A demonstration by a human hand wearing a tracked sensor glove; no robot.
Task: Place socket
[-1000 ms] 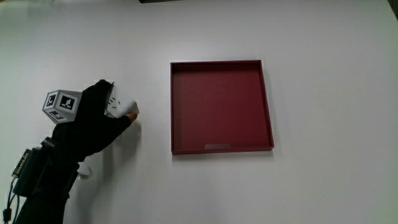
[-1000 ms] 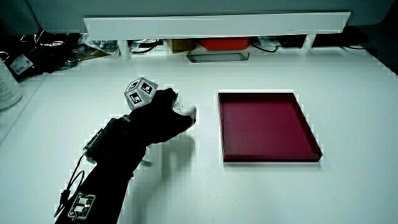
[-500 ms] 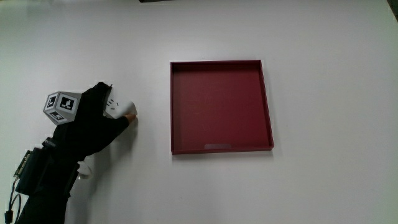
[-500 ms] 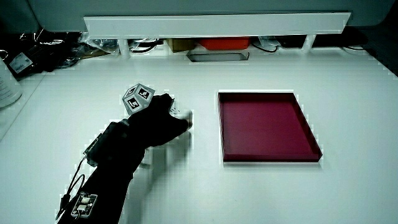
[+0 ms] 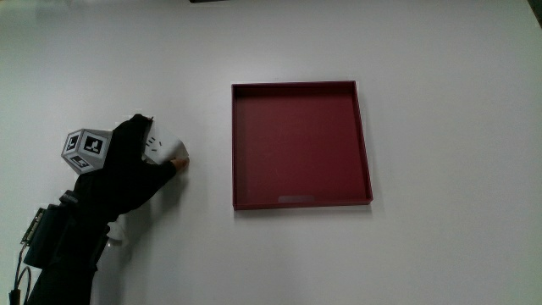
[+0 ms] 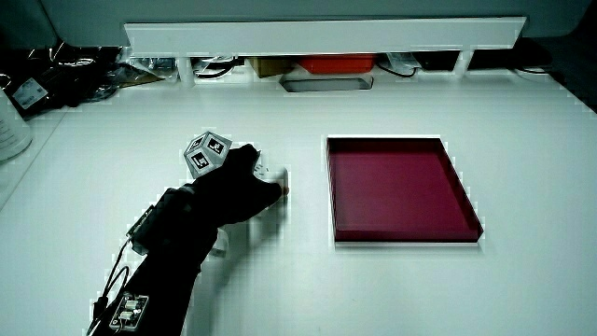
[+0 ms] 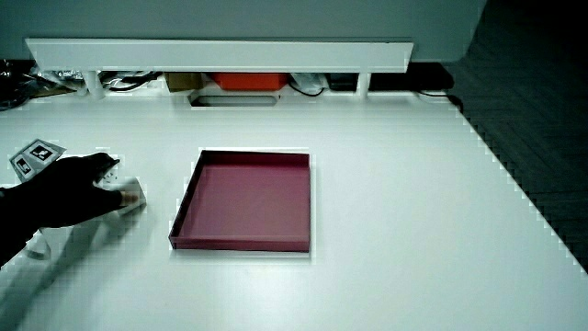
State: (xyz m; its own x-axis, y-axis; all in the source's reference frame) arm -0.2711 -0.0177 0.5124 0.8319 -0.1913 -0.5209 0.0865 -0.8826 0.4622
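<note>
White desk (image 5: 440, 246) all round; I see my grip (image 5: 127, 165) curled around the white socket (image 5: 167, 149), low over the desk. Just beside it sits a shallow red tray (image 5: 301, 203), apart. No readable writing.

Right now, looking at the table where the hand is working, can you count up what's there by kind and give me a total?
Dark red square tray: 1, nothing in it
White socket: 1, on the table beside the tray, in the hand's grip
Gloved hand: 1
Total: 3
</note>
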